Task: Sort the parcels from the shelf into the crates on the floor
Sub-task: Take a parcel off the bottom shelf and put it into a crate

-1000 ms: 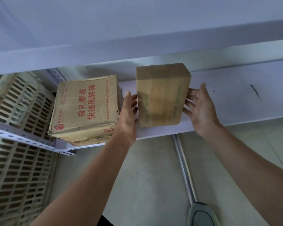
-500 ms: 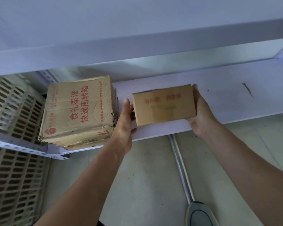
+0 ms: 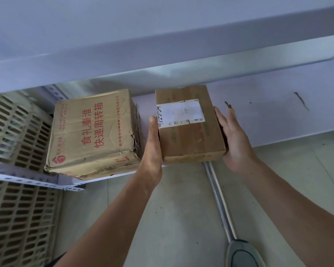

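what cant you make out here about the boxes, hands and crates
All in the head view:
- Label on the small box: print too small and handwriting too faint to read.
- Left hand: fingers hidden behind the small box.
- Big box: rear hidden by its own bulk, and part of its right side by the left hand.
- Crates: cut off by the left edge, and the slats hide any contents.
- Grey thing: cut off by the bottom edge.

White shelf (image 3: 268,120), large printed carton (image 3: 93,132) on it
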### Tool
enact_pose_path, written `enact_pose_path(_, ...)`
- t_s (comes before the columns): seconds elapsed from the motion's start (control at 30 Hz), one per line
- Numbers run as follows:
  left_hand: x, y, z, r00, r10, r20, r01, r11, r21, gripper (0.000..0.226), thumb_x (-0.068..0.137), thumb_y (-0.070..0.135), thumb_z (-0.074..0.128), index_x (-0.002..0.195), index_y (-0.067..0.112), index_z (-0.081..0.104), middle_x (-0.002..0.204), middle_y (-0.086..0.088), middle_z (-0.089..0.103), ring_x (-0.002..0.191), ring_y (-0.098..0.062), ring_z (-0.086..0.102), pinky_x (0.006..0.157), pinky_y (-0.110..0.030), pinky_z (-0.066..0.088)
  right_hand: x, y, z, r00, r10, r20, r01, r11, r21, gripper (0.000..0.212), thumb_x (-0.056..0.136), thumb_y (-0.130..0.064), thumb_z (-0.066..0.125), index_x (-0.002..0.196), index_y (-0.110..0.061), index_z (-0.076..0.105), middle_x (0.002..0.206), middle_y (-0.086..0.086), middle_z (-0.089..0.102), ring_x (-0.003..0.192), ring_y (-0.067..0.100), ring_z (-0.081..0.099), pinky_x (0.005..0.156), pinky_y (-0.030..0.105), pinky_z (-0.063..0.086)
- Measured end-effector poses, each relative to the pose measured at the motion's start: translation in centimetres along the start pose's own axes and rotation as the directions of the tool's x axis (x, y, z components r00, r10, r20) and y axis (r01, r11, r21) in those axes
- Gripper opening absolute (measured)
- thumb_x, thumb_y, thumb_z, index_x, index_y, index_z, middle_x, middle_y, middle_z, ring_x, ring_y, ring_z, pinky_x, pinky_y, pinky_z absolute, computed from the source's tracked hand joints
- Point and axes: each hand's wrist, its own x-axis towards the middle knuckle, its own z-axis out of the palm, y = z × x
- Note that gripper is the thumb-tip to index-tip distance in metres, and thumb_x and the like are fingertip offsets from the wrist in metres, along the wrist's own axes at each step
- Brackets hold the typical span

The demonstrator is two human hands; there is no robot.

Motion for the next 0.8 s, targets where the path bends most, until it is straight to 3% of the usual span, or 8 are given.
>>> enact_pose_path(0.2,-0.1,-0.8,0.1,0.981,0.173,0.084,-0.176,0.984,0.029,0.063,0.116,0.052,0.013,0.163,0.022,0.042,0.156,-0.007,0.061,0.146,-0.025,0.057,0.124,-0.056,0.043,-1.1,0.6,0.5,0.987,-0.158,0.01,0.158,0.986,-0.045,0.066,0.11,-0.059,0.017,0.169,-0.028,0.023,0.163,-0.008,0.049,0.149,0.014,0.049,0.127,0.054,0.033)
enact_pose_path(0.3,-0.3,-1.1,-0.1,0.964,0.246,0.102,-0.252,0.967,0.041,0.059,0.119,0.042,0.006,0.171,0.023,0.024,0.167,-0.003,0.049,0.155,-0.016,0.046,0.13,-0.047,0.035,-1.3,0.9,0.9,0.971,-0.239,0.01,0.239,0.97,-0.045,0.063,0.113,-0.05,0.013,0.169,-0.022,0.019,0.169,-0.002,0.04,0.155,0.018,0.041,0.129,0.055,0.027)
enact_pose_path(0.37,-0.5,-1.2,-0.1,0.958,0.267,0.108,-0.273,0.961,0.039,0.059,0.119,0.038,0.003,0.173,0.021,0.019,0.17,-0.004,0.044,0.158,-0.017,0.04,0.132,-0.05,0.03,-1.2,1.0,1.1,0.965,-0.264,-0.003,0.263,0.963,-0.05,0.062,0.113,-0.047,0.013,0.169,-0.021,0.018,0.172,-0.002,0.035,0.158,0.018,0.035,0.131,0.055,0.023)
enact_pose_path(0.6,-1.3,-0.1,0.1,0.964,0.249,0.092,-0.251,0.968,0.003,0.059,0.118,0.041,0.007,0.172,0.021,0.021,0.169,-0.004,0.047,0.156,-0.018,0.044,0.131,-0.051,0.032,-1.4,0.4,1.6,0.958,-0.287,0.007,0.287,0.955,-0.075,0.065,0.111,-0.05,0.02,0.168,-0.021,0.023,0.171,-0.003,0.038,0.157,0.018,0.035,0.13,0.055,0.024)
enact_pose_path(0.7,-2.8,1.0,0.7,0.975,0.214,0.062,-0.214,0.977,-0.006,0.06,0.118,0.042,0.008,0.172,0.021,0.023,0.168,-0.005,0.047,0.156,-0.019,0.044,0.132,-0.05,0.032,-2.7,-0.4,1.7,0.967,-0.255,0.016,0.256,0.962,-0.1,0.063,0.111,-0.053,0.02,0.167,-0.025,0.028,0.162,-0.016,0.048,0.151,0.007,0.044,0.127,0.044,0.035)
enact_pose_path(0.8,-5.1,2.3,1.5,0.985,0.169,0.034,-0.168,0.985,-0.027,0.063,0.118,0.044,0.008,0.171,0.016,0.028,0.166,-0.011,0.049,0.156,-0.025,0.045,0.131,-0.054,0.033,-5.0,-1.6,1.6,0.98,-0.196,0.015,0.197,0.978,-0.075,0.064,0.112,-0.054,0.02,0.169,-0.026,0.024,0.165,-0.009,0.047,0.152,0.014,0.044,0.128,0.051,0.029)
